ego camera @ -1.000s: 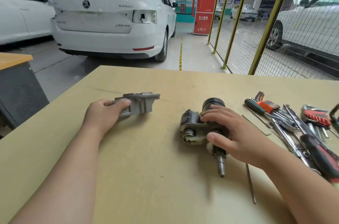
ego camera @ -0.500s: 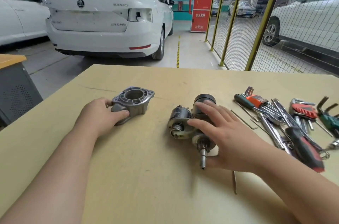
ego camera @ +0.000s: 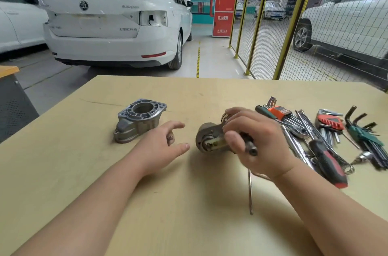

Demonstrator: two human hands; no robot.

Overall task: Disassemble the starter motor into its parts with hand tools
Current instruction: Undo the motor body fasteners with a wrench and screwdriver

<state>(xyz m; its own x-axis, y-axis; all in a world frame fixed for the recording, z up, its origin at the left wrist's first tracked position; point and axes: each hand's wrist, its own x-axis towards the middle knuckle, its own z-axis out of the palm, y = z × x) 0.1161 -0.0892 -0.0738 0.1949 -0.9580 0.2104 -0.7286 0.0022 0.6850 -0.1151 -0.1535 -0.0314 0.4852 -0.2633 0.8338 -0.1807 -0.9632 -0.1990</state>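
Now | right hand [ego camera: 258,142] grips starter motor [ego camera: 206,137] | left hand [ego camera: 159,146] spread, holding nothing

On your pale wooden desk [ego camera: 63,161], the grey cast-metal housing [ego camera: 138,121] stands left, just behind your left hand [ego camera: 159,146]. The dark cylindrical motor body [ego camera: 206,136] sits in your right hand [ego camera: 256,140], with steel hand tools [ego camera: 304,130] to its right.

My right grip [ego camera: 258,142] hides most of the starter motor [ego camera: 206,137], so I can't read its middle. The green hex keys [ego camera: 366,137] smear into blur.
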